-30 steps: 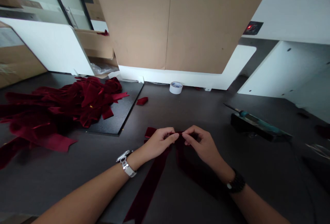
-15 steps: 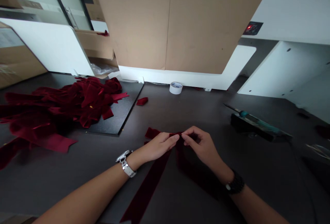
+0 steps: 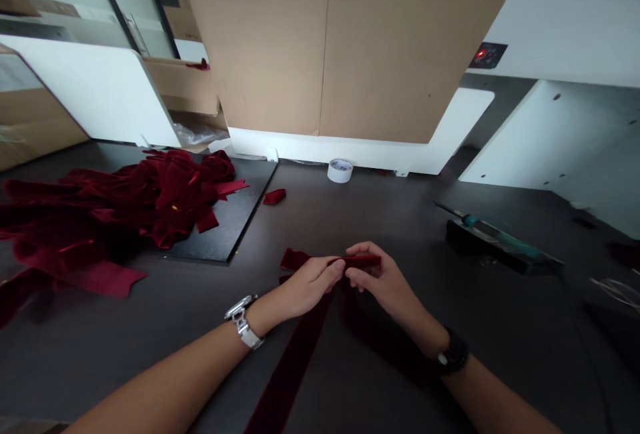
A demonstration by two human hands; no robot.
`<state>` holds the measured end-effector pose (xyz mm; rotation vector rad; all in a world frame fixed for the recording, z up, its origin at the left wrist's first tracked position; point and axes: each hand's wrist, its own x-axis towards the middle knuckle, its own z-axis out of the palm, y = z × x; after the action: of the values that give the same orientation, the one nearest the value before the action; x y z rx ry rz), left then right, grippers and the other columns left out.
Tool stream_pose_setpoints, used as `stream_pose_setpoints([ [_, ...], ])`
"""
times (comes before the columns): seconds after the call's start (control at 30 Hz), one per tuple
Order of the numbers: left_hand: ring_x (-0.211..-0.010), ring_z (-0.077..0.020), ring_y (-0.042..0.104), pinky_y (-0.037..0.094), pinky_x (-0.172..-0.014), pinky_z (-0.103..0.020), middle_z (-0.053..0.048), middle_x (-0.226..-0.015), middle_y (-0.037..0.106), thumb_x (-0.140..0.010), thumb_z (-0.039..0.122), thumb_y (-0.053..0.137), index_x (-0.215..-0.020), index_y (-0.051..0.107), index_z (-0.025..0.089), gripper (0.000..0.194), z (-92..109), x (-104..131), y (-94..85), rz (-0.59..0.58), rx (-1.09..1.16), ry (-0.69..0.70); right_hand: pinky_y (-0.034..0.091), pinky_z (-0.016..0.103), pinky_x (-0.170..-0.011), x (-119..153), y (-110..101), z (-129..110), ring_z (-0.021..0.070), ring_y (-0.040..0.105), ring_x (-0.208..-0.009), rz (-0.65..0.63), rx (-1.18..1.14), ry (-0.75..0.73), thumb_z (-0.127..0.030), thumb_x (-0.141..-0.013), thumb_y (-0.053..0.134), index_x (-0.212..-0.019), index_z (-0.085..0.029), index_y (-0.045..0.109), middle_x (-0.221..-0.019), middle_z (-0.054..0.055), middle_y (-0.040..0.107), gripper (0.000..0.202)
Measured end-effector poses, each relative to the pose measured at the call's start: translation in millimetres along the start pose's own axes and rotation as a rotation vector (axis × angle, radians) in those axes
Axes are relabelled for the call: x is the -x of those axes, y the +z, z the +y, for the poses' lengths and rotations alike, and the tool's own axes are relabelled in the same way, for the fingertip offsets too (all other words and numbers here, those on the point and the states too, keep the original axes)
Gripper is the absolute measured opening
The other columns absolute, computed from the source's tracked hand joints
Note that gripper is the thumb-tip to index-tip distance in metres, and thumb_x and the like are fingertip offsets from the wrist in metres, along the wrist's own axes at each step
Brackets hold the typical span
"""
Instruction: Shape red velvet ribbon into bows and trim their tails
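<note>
A dark red velvet ribbon [image 3: 293, 367] lies on the dark table and runs from the near edge up to my hands. My left hand [image 3: 310, 282] and my right hand [image 3: 377, 282] meet over its far end, both pinching a folded part of the ribbon between thumb and fingers. A red fold shows along the top of my right fingers, and another folded end sticks out to the left of my left hand. A silver watch sits on my left wrist, a black one on my right.
A heap of red velvet bows [image 3: 125, 207] lies at the left, partly on a black mat [image 3: 235, 227]. A small red scrap [image 3: 275, 196] and a white tape roll [image 3: 340, 170] lie farther back. A teal-handled tool on a black stand [image 3: 495, 237] sits at the right.
My fingers have shifted on the ribbon: my right hand has moved slightly left and a folded red strip now shows along the top of its fingers. The ribbon tail has barely moved.
</note>
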<state>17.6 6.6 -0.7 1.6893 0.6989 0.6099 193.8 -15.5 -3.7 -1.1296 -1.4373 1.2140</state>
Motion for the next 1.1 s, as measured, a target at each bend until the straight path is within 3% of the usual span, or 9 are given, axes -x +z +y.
stream_pose_setpoints([
  [0.17,-0.057,-0.0097,0.033,0.032,-0.059,-0.022,0.001,-0.068,0.048,-0.097,0.044,0.030,-0.087,0.057,0.014,0.041,5.0,1.7,3.4,-0.017,0.003,0.043,0.040,0.020,-0.048,4.3,7.6,-4.2,0.0078,0.049,-0.050,-0.006,-0.062,0.021,-0.036,-0.076,0.070,-0.068,-0.016,0.056,-0.056,-0.003,0.053,0.026],
  [0.37,-0.060,-0.0102,0.038,0.036,-0.062,-0.023,0.000,-0.069,0.049,-0.097,0.044,0.031,-0.083,0.055,0.015,0.041,10.5,3.3,8.2,0.078,0.026,0.110,0.042,0.020,-0.046,6.1,18.2,3.0,0.0089,0.052,-0.049,0.135,-0.331,-0.076,-0.048,-0.083,0.062,-0.068,-0.015,0.064,-0.058,0.002,0.059,0.036],
  [0.53,-0.062,-0.0103,0.042,0.037,-0.061,-0.023,-0.001,-0.070,0.051,-0.097,0.043,0.032,-0.080,0.052,0.015,0.039,11.5,4.6,12.9,0.112,0.051,0.158,0.045,0.022,-0.049,6.9,23.9,2.3,0.0112,0.055,-0.051,0.087,-0.557,-0.063,-0.054,-0.086,0.055,-0.068,-0.015,0.067,-0.058,0.005,0.061,0.045],
  [0.6,-0.060,-0.0099,0.041,0.036,-0.061,-0.024,-0.001,-0.068,0.049,-0.097,0.042,0.031,-0.079,0.052,0.015,0.039,9.3,4.4,13.7,0.140,0.054,0.160,0.046,0.024,-0.052,7.4,25.0,1.9,0.0120,0.056,-0.055,0.056,-0.608,-0.067,-0.056,-0.087,0.052,-0.079,-0.017,0.069,-0.063,0.005,0.063,0.044],
  [0.73,-0.067,-0.0115,0.049,0.040,-0.068,-0.025,-0.002,-0.071,0.052,-0.097,0.041,0.032,-0.077,0.050,0.015,0.038,4.5,3.2,14.6,0.231,0.051,0.173,0.049,0.023,-0.062,8.9,27.2,6.2,0.0111,0.057,-0.066,0.037,-0.544,-0.138,-0.043,-0.079,0.069,-0.099,-0.024,0.066,-0.075,0.000,0.064,0.028],
  [0.83,-0.072,-0.0125,0.053,0.042,-0.071,-0.026,-0.003,-0.074,0.056,-0.097,0.040,0.033,-0.078,0.051,0.015,0.037,2.9,3.0,15.3,0.249,-0.008,0.188,0.048,0.022,-0.065,9.1,27.7,10.4,0.0095,0.056,-0.065,0.101,-0.425,-0.108,-0.031,-0.075,0.075,-0.086,-0.022,0.068,-0.073,-0.001,0.064,0.016],
  [0.93,-0.073,-0.0131,0.055,0.044,-0.073,-0.026,-0.004,-0.079,0.061,-0.098,0.038,0.033,-0.082,0.055,0.015,0.036,2.3,3.5,14.3,0.245,-0.114,0.210,0.046,0.022,-0.063,8.0,25.2,11.9,0.0094,0.055,-0.061,0.171,-0.377,-0.045,-0.032,-0.073,0.075,-0.075,-0.019,0.068,-0.067,0.000,0.064,0.015],
  [1.1,-0.072,-0.0129,0.055,0.042,-0.071,-0.025,-0.003,-0.078,0.061,-0.098,0.036,0.035,-0.084,0.058,0.016,0.033,2.5,3.3,6.3,0.226,-0.310,0.227,0.046,0.023,-0.065,5.5,15.8,9.9,0.0104,0.056,-0.063,0.211,-0.343,-0.042,-0.037,-0.072,0.075,-0.073,-0.018,0.067,-0.067,0.000,0.063,0.021],
])
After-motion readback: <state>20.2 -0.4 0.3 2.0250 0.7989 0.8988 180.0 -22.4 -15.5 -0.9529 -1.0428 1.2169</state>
